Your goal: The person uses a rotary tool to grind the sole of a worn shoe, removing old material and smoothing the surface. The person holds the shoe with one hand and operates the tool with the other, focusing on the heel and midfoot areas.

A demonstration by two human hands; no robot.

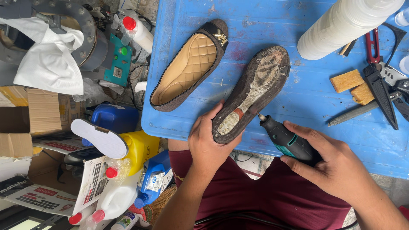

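Two shoes (251,96) on scuffed blue table (315,98), cluttered, perhaps workshop floor (140,81).

In my left hand (207,145) I hold a brown flat shoe (252,94) turned sole up at the frame's centre, its worn sole scuffed pale, heel toward me. My right hand (332,164) grips a dark rotary tool (286,140), its tip just beside the heel.

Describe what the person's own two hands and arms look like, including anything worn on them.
The left hand and right hand are both bare: no gloves, rings, watch or bracelet show. Both forearms are uncovered too, with no sleeve reaching into view. Fingernails are short and unpainted. Below the arms lies dark maroon clothing.
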